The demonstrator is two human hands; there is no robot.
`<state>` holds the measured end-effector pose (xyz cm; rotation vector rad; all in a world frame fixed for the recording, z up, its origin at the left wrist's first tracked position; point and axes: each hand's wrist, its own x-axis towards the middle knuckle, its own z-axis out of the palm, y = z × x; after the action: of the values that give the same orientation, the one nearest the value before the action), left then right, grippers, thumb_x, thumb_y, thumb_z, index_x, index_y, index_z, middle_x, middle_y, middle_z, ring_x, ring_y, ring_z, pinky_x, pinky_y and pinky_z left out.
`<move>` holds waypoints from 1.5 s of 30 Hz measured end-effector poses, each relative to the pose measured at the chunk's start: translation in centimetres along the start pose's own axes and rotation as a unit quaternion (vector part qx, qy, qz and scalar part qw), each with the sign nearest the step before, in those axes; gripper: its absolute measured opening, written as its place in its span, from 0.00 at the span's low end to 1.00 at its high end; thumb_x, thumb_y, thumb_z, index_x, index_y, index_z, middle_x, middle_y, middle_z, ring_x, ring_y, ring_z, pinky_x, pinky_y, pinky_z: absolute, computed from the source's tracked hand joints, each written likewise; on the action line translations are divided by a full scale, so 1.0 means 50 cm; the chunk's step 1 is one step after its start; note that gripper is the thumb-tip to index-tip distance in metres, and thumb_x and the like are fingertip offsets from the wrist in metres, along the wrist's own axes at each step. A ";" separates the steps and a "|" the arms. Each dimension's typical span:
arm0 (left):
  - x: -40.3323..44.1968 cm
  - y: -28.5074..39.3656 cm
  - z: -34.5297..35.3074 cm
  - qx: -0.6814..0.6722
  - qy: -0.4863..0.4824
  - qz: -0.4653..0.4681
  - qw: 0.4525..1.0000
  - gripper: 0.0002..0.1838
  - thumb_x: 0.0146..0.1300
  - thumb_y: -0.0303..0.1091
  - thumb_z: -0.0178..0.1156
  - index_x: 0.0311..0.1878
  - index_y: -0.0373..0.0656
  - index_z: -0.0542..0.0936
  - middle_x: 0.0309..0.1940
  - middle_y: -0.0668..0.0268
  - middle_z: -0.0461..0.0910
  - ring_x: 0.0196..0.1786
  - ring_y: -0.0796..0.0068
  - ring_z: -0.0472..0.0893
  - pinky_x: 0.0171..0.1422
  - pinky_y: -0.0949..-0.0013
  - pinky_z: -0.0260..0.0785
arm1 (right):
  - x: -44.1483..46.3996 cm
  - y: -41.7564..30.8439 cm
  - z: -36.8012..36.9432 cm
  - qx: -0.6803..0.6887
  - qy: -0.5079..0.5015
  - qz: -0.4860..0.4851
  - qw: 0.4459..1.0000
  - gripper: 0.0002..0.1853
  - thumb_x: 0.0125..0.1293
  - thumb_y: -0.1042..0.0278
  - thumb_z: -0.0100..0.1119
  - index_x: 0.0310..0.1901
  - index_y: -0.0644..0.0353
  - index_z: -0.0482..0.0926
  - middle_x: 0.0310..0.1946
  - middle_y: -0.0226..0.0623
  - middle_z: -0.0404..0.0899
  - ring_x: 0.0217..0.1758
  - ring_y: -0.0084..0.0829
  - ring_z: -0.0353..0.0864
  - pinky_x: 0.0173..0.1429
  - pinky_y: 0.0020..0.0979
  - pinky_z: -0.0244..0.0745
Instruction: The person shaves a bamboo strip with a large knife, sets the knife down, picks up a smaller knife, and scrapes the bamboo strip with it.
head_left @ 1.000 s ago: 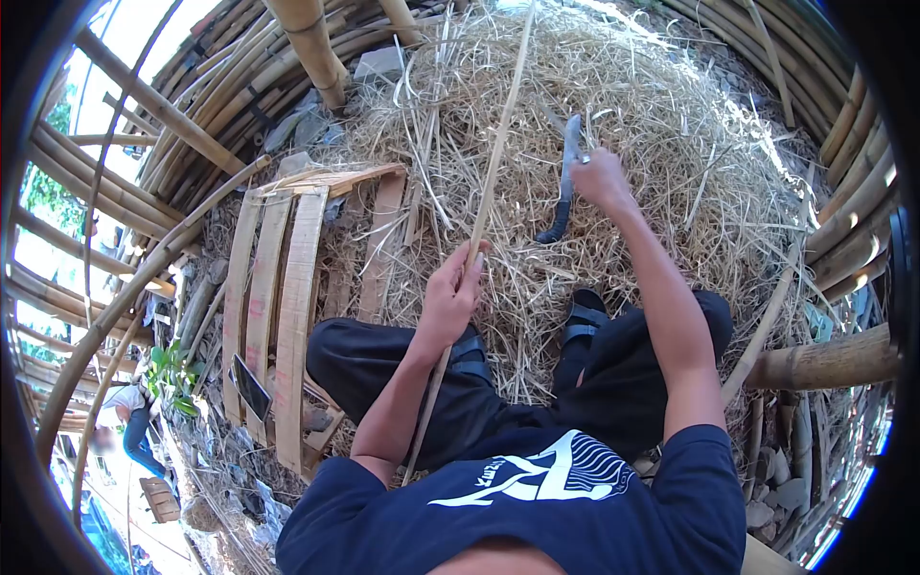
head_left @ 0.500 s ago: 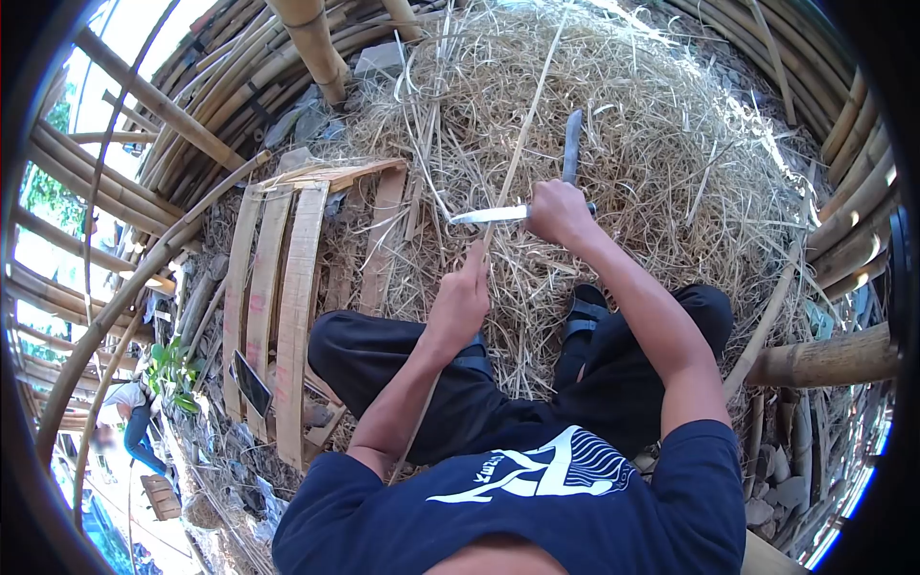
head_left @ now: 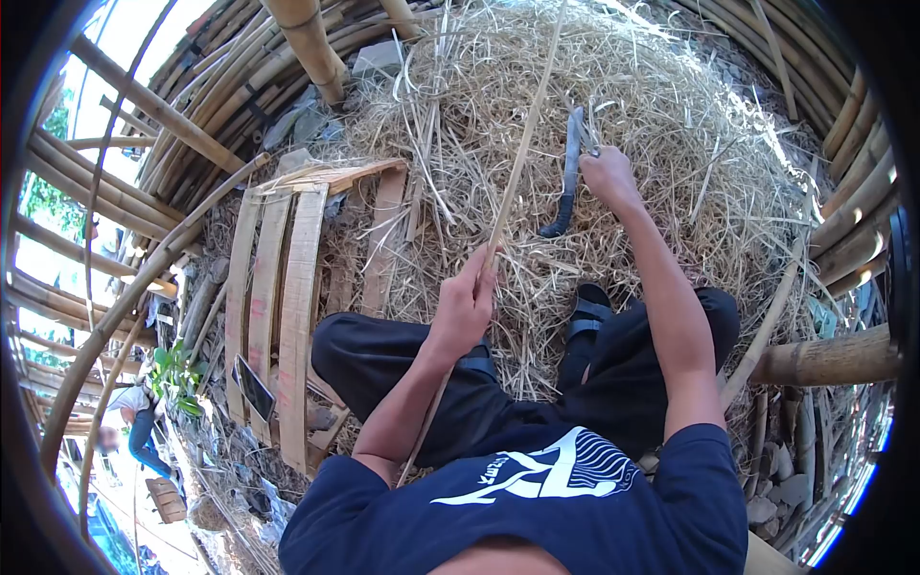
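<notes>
A long thin bamboo strip runs from the top of the view down under my left forearm. My left hand is closed round it, in front of my crossed legs. To the right, my right hand is closed on a knife, whose blade points up and away, off the strip. Just left of that hand a machete with a dark curved handle lies on the pile of shavings.
At the left stands a slatted wooden crate with a phone leaning on it. Bamboo poles rise at the upper left, and another pole juts in at the right. A person is outside at the far left.
The knife first came down across the strip just above my left hand. Now my right hand has swung it up and to the right, off the strip. The strip's upper end has tilted slightly left.
</notes>
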<state>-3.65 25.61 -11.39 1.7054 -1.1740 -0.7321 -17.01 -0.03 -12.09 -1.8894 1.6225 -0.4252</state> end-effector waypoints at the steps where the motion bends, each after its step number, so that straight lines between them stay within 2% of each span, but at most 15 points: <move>1: 0.002 -0.002 -0.003 0.001 0.000 0.000 1.000 0.16 0.72 0.30 0.49 0.61 0.42 0.72 0.17 0.73 0.61 0.19 0.86 0.58 0.22 0.73 0.51 | -0.016 -0.010 -0.001 -0.001 0.005 -0.002 1.000 0.20 0.58 0.59 0.55 0.38 0.72 0.81 0.39 0.58 0.82 0.45 0.50 0.83 0.51 0.44 0.76; 6: 0.012 -0.002 -0.004 0.034 0.003 0.000 0.999 0.16 0.72 0.31 0.49 0.61 0.43 0.72 0.17 0.74 0.61 0.19 0.88 0.59 0.22 0.76 0.51 | -0.073 -0.039 0.008 0.031 -0.065 -0.052 0.996 0.20 0.58 0.59 0.55 0.36 0.72 0.81 0.34 0.56 0.82 0.39 0.50 0.84 0.47 0.43 0.78; 8: 0.011 -0.002 -0.004 0.008 -0.009 -0.012 1.000 0.16 0.72 0.31 0.49 0.61 0.42 0.72 0.17 0.76 0.60 0.19 0.89 0.59 0.22 0.77 0.51 | -0.108 -0.056 0.015 -0.103 -0.138 -0.185 0.968 0.17 0.57 0.61 0.56 0.32 0.72 0.81 0.30 0.55 0.82 0.36 0.49 0.84 0.45 0.41 0.79; 15: -0.003 -0.032 -0.003 -0.120 -0.068 -0.048 0.989 0.15 0.73 0.29 0.48 0.60 0.41 0.72 0.20 0.81 0.56 0.19 0.92 0.55 0.22 0.81 0.47 | -0.081 -0.038 0.051 -0.189 -0.080 -0.219 0.954 0.12 0.52 0.65 0.60 0.29 0.68 0.82 0.29 0.54 0.83 0.37 0.48 0.85 0.47 0.44 0.79; 20: -0.038 -0.008 -0.016 -0.111 -0.103 -0.055 0.987 0.15 0.73 0.29 0.48 0.61 0.41 0.71 0.21 0.81 0.57 0.19 0.93 0.55 0.22 0.82 0.47 | 0.105 0.091 -0.030 0.020 0.060 0.083 0.994 0.19 0.56 0.58 0.56 0.37 0.68 0.83 0.38 0.54 0.83 0.43 0.45 0.84 0.49 0.41 0.76; 24: -0.026 0.006 -0.007 -0.162 -0.125 -0.040 0.978 0.15 0.74 0.30 0.47 0.61 0.39 0.71 0.19 0.81 0.56 0.17 0.94 0.55 0.20 0.82 0.46 | 0.095 0.077 -0.064 -0.012 0.155 0.077 0.985 0.19 0.55 0.57 0.57 0.34 0.69 0.82 0.33 0.55 0.83 0.37 0.46 0.84 0.45 0.39 0.77; 27: -0.012 0.006 -0.001 -0.271 -0.137 -0.084 0.949 0.16 0.75 0.32 0.45 0.62 0.38 0.69 0.17 0.81 0.55 0.14 0.93 0.55 0.17 0.83 0.46 | 0.045 0.041 -0.043 0.136 0.026 0.052 0.989 0.17 0.59 0.59 0.57 0.33 0.69 0.80 0.24 0.47 0.80 0.29 0.38 0.81 0.38 0.37 0.76; 29: -0.007 0.017 -0.015 -0.345 -0.167 -0.131 0.914 0.17 0.76 0.34 0.43 0.62 0.38 0.66 0.16 0.80 0.55 0.12 0.92 0.55 0.14 0.84 0.49 | 0.008 0.014 -0.034 0.319 -0.108 0.055 0.940 0.15 0.62 0.61 0.58 0.34 0.68 0.78 0.18 0.35 0.74 0.22 0.28 0.75 0.30 0.32 0.71; 33: 0.009 -0.005 -0.008 -0.426 -0.151 -0.160 0.877 0.17 0.76 0.36 0.42 0.62 0.39 0.65 0.17 0.75 0.60 0.09 0.89 0.56 0.10 0.82 0.50 | -0.054 -0.023 -0.036 0.294 -0.152 0.025 0.943 0.10 0.67 0.64 0.55 0.35 0.62 0.74 0.18 0.27 0.69 0.15 0.19 0.66 0.20 0.26 0.62; 35: 0.018 -0.011 -0.005 -0.441 -0.146 -0.184 0.866 0.17 0.76 0.37 0.42 0.62 0.39 0.66 0.18 0.74 0.61 0.09 0.88 0.56 0.10 0.82 0.50 | -0.087 -0.036 -0.041 0.145 -0.145 -0.065 0.977 0.15 0.69 0.59 0.54 0.37 0.67 0.75 0.20 0.32 0.73 0.20 0.24 0.75 0.26 0.30 0.69; 36: 0.021 -0.016 -0.005 -0.449 -0.144 -0.210 0.856 0.17 0.76 0.37 0.43 0.62 0.39 0.66 0.19 0.73 0.61 0.08 0.88 0.56 0.09 0.82 0.50 | -0.122 -0.050 -0.054 0.113 -0.142 -0.088 0.980 0.16 0.70 0.58 0.52 0.40 0.67 0.73 0.24 0.40 0.76 0.27 0.35 0.80 0.33 0.38 0.73; 37: 0.022 -0.028 -0.003 -0.454 -0.138 -0.209 0.855 0.17 0.76 0.37 0.43 0.62 0.39 0.66 0.19 0.73 0.61 0.08 0.88 0.56 0.09 0.82 0.50 | -0.147 -0.056 -0.061 0.108 -0.146 -0.092 0.979 0.16 0.70 0.58 0.52 0.40 0.67 0.73 0.24 0.40 0.76 0.27 0.35 0.80 0.33 0.38 0.73; 39: 0.028 -0.057 0.002 -0.479 -0.159 -0.202 0.839 0.18 0.76 0.37 0.43 0.63 0.40 0.66 0.20 0.73 0.62 0.08 0.88 0.56 0.09 0.82 0.50 | -0.178 -0.063 -0.064 -0.023 -0.182 -0.191 0.964 0.17 0.70 0.57 0.51 0.43 0.66 0.72 0.29 0.52 0.79 0.35 0.50 0.82 0.41 0.46 0.74; 42: 0.036 -0.069 0.009 -0.500 -0.164 -0.225 0.820 0.18 0.75 0.37 0.43 0.63 0.41 0.66 0.20 0.74 0.63 0.09 0.88 0.57 0.10 0.82 0.51 | -0.201 -0.042 -0.028 -0.079 -0.225 -0.208 0.949 0.16 0.71 0.57 0.49 0.44 0.65 0.72 0.34 0.58 0.79 0.39 0.60 0.78 0.44 0.51 0.73; 45: 0.037 -0.083 0.028 -0.505 -0.172 -0.246 0.809 0.16 0.75 0.36 0.43 0.61 0.42 0.67 0.20 0.74 0.63 0.10 0.88 0.58 0.11 0.82 0.53 | -0.208 -0.001 0.016 -0.149 -0.239 -0.237 0.930 0.16 0.70 0.57 0.49 0.44 0.64 0.72 0.33 0.58 0.79 0.41 0.59 0.79 0.46 0.53 0.72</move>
<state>-2.54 23.96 -15.69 0.9313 -0.3375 -1.6758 -18.58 10.23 -11.18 -2.3848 0.9404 0.1084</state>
